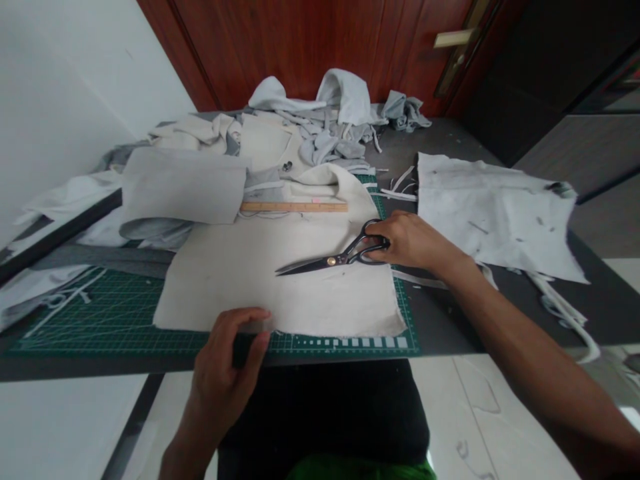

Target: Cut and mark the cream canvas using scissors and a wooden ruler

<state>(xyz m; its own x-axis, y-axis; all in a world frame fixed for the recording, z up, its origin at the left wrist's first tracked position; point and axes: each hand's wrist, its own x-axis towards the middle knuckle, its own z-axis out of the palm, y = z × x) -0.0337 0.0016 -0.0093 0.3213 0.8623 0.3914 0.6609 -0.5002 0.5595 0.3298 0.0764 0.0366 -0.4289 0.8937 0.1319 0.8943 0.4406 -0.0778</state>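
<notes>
So, my right hand (407,241) is closed on the black handles of the shears (333,259), with my fingers (375,233) hooked through the bows. The shears lie flat on the cream cloth (280,287), blades together and pointing left, a brass screw at the pivot. My left hand (227,353) holds nothing: it sits loosely curled at the near edge of the cloth, just touching it, over the rim of the green cutting mat (100,320). The cloth is a roughly square panel with uneven, slightly ragged edges and a few faint marks, and its far side rises in a soft fold. Beyond the shears, a wooden ruler (295,207) lies across that fold, and a gray panel (183,187) sits far left. To the right of my hand, a ragged white scrap (495,213) with dark specks lies on the gray table (440,327), with thin offcut strips (400,187) near it. Crumpled fabric (320,127) is heaped at the far end, against a wooden door (300,40).
</notes>
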